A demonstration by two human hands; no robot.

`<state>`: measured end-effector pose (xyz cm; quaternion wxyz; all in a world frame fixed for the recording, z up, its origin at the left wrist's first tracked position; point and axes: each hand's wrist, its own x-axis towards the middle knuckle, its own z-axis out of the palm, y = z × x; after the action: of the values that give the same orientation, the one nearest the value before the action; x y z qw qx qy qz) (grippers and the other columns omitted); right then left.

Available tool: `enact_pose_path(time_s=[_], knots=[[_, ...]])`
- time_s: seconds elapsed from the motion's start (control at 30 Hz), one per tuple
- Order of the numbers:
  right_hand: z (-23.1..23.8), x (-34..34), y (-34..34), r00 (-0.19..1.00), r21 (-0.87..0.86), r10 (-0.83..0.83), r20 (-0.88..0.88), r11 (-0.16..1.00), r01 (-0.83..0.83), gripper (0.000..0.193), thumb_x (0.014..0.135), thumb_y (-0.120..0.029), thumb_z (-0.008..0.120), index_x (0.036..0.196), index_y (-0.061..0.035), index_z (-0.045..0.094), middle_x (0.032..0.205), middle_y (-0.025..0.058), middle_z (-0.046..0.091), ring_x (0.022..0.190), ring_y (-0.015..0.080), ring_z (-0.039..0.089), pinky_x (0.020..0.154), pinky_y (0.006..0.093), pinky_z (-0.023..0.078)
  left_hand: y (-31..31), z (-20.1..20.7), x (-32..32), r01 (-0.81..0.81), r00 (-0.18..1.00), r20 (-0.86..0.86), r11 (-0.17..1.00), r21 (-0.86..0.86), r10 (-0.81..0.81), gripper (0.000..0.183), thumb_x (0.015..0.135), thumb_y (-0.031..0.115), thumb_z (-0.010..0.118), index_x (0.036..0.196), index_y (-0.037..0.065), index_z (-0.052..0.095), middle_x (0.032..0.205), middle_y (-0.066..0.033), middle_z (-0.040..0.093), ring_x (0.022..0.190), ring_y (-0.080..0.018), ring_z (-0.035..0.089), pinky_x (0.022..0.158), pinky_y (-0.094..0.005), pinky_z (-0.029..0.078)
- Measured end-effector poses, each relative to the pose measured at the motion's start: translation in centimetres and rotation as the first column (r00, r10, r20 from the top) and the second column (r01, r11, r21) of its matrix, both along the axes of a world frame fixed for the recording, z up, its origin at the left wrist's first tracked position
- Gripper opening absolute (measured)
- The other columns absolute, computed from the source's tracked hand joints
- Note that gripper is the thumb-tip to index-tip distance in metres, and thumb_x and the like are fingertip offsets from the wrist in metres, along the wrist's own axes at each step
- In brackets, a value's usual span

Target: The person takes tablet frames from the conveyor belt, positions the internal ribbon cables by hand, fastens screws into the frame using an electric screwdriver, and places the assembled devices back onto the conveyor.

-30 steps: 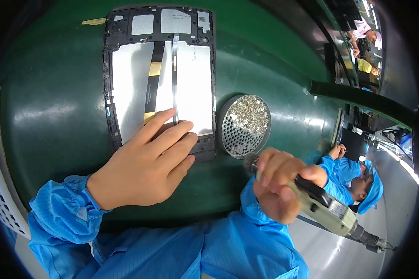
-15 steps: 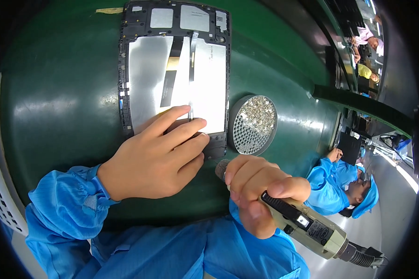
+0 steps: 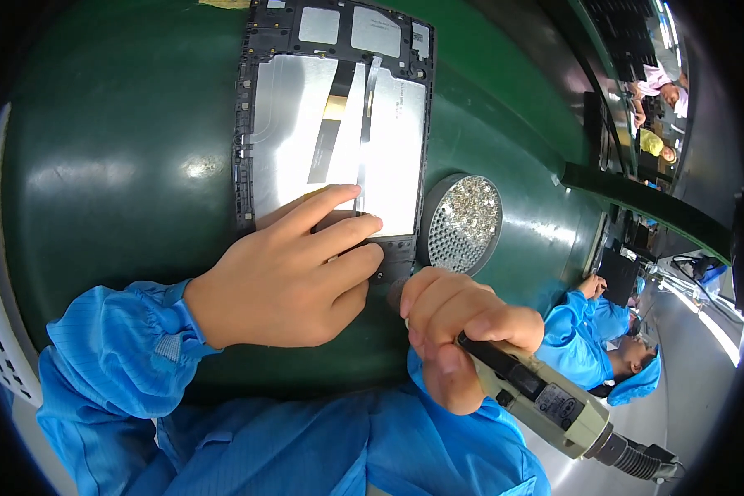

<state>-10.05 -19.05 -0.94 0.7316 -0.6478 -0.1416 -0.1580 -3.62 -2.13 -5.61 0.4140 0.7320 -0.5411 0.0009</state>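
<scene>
A tablet housing (image 3: 399, 157) with a black frame, silver inner plates and a flat ribbon cable lies on the green work surface. My left hand (image 3: 293, 285) rests on its near end, fingers outstretched and lying over the silver plate and cable. In my right hand (image 3: 463, 331) is a pale grey-green electric screwdriver (image 3: 583, 426), fingers wrapped round it and thumb near its black lever. Its front end points at the housing's near right corner; the bit is hidden. Close to the right of the housing stands a round dish of small screws (image 3: 467, 219).
A yellowish strip (image 3: 223, 3) lies on the green surface (image 3: 124, 116) by the housing's far left corner. A green curved bar (image 3: 645, 202) runs along the right. Beyond it sits a co-worker in blue (image 3: 599, 331). A white perforated edge (image 3: 8, 331) borders the left.
The housing and my left hand sit further right in the picture; the dish and strip have shifted too, so the view has moved somewhat. My right hand keeps its grip on the screwdriver.
</scene>
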Motion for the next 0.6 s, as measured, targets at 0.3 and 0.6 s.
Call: enact_pose_path(time_s=[0.3, 0.6], knots=[[-0.2, -0.4, -0.8, 0.999, -0.05, -0.039, 0.005, 0.998, 0.039, 0.026, 0.085, -0.001, 0.055, 0.108, -0.005, 0.042, 0.064, 0.006, 0.05, 0.057, 0.018, 0.049, 0.062, 0.0405, 0.045, -1.8, 0.3, 1.0, -0.019, 0.984, 0.178, 0.998, -0.054, 0.029, 0.013, 0.067, 0.015, 0.063, 0.074, 0.005, 0.066, 0.087, -0.0068, 0.058, 0.097, -0.0245, 0.056, 0.093, -0.0473, 0.044], [1.4, -2.7, -6.2, 0.909, -0.022, -0.409, 0.081, 0.911, 0.412, 0.03, 0.076, 0.006, 0.053, 0.104, 0.0004, 0.045, 0.064, 0.0078, 0.05, 0.055, 0.0166, 0.049, 0.053, 0.0335, 0.044, 0.0, 1.6, 0.0, 0.089, 0.96, 0.248, 0.984, 0.155, -0.126, 0.028, 0.069, 0.015, 0.069, 0.097, 0.009, 0.067, 0.108, -0.0092, 0.057, 0.109, -0.0284, 0.054, 0.096, -0.0492, 0.04]])
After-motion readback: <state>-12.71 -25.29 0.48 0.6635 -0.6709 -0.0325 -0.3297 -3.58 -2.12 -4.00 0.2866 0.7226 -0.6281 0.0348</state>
